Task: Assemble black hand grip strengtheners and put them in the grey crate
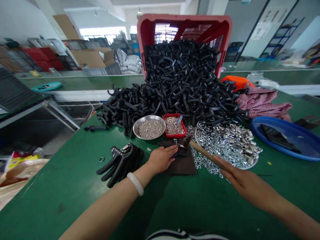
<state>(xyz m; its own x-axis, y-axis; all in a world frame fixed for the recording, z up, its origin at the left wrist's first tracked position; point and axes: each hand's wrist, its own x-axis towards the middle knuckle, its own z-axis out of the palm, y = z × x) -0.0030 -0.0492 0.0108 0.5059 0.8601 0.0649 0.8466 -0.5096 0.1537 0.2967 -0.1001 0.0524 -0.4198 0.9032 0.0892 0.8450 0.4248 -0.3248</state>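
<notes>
My left hand [161,159] holds a black hand grip strengthener [183,152] down on a dark plate [183,166], its fingers stretched over the part. In my right hand [236,178] is a hammer [206,154] by its wooden handle, with the head at the strengthener. Just behind are a red tray [183,133] of small metal pins and a metal bowl [149,137] of small metal pieces. Several hand grip strengtheners with springs [120,163] lie together left of my left hand, near a single metal ring [101,159].
A tipped red crate [185,17] spills a heap of black handles [185,83] across the back. To the right are a pile of washers and metal sleeves [225,143], a blue tray [303,151] with a dark flat object, and a checked cloth [262,101].
</notes>
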